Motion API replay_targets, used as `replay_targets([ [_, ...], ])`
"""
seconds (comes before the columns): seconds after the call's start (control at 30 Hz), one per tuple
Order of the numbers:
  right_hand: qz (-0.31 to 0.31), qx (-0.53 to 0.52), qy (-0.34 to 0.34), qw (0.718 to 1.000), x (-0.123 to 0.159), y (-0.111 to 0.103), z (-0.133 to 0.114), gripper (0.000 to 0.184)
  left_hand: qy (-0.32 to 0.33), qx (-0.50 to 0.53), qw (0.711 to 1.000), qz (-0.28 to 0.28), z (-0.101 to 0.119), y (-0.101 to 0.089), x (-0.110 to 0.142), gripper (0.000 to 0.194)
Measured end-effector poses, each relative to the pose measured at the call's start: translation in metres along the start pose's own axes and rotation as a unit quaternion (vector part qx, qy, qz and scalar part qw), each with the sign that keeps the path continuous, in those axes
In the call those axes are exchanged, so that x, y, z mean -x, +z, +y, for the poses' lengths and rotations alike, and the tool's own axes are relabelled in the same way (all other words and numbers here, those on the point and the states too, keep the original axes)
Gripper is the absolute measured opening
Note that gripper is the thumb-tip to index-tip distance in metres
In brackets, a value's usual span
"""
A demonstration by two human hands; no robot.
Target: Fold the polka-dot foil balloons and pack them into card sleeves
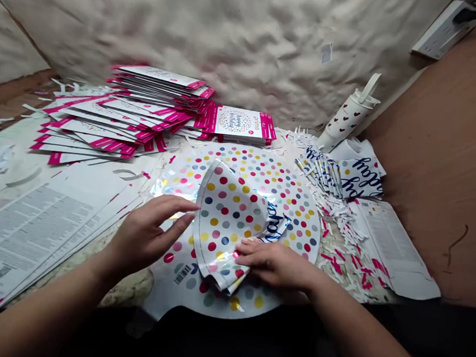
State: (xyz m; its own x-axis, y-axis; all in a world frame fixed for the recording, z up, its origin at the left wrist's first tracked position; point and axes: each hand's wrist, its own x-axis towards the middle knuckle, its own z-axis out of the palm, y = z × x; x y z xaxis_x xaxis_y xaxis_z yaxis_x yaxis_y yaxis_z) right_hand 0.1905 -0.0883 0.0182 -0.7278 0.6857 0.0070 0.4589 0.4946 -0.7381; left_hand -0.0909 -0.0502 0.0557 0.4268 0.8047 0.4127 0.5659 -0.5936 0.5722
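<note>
Between our hands lies the folded dotted foil (230, 217), a fan-like shape with a bit of blue lettering at its right end. Our left hand (146, 231) is at its left edge, thumb and fingers apart; we cannot tell whether the fingertips touch it. Our right hand (278, 264) rests on its lower right part, and we cannot tell whether it grips. Under both hands spreads a larger round dotted foil (307, 224), flat on the bench (124, 288).

Left of our left hand we have overlapping printed sheets (31, 231). Right of our right hand lie pink and white paper shreds (347, 239) and a pale printed card (395, 244).

Beyond our left hand are heaped pink-edged packets (95, 125); past our right hand, lettered foil pieces (326, 173) and a heart-patterned tumbler (347, 119). Farthest from our hands stands a wrinkled pale wall covering (219, 25).
</note>
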Motion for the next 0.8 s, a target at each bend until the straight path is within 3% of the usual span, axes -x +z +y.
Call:
replay_targets([
  [0.13, 0.078, -0.144, 0.081, 0.983, -0.002, -0.001, 0.008, 0.020, 0.026, 0.040, 0.999, 0.023, 0.015, -0.001, -0.006, 0.020],
  [0.27, 0.042, -0.283, 0.112, 0.952, -0.001, -0.005, 0.010, 0.026, 0.094, 0.051, 0.994, 0.009, 0.038, -0.004, -0.006, 0.025],
  [0.33, 0.060, -0.327, 0.129, 0.934, -0.001, -0.007, 0.009, 0.024, 0.144, 0.063, 0.988, -0.001, 0.055, -0.003, -0.006, 0.027],
  [0.4, 0.139, -0.367, 0.149, 0.908, -0.004, -0.010, 0.008, 0.024, 0.214, 0.089, 0.971, -0.053, 0.072, 0.002, -0.009, 0.026],
  [0.5, 0.329, -0.406, 0.130, 0.843, -0.012, -0.023, 0.010, 0.020, 0.309, 0.092, 0.927, -0.190, 0.082, 0.028, -0.025, 0.025],
  [0.57, 0.438, -0.382, 0.074, 0.810, -0.019, -0.042, 0.012, 0.016, 0.319, 0.036, 0.917, -0.236, 0.071, 0.057, -0.042, 0.030],
  [0.67, 0.538, -0.278, -0.002, 0.796, -0.027, -0.076, 0.015, 0.013, 0.276, -0.076, 0.918, -0.273, 0.037, 0.103, -0.069, 0.030],
  [0.73, 0.561, -0.209, -0.028, 0.801, -0.027, -0.092, 0.016, 0.011, 0.246, -0.106, 0.926, -0.266, 0.014, 0.123, -0.081, 0.032],
  [0.8, 0.543, -0.166, -0.043, 0.822, -0.022, -0.094, 0.014, 0.014, 0.197, -0.134, 0.943, -0.234, -0.001, 0.132, -0.086, 0.049],
])
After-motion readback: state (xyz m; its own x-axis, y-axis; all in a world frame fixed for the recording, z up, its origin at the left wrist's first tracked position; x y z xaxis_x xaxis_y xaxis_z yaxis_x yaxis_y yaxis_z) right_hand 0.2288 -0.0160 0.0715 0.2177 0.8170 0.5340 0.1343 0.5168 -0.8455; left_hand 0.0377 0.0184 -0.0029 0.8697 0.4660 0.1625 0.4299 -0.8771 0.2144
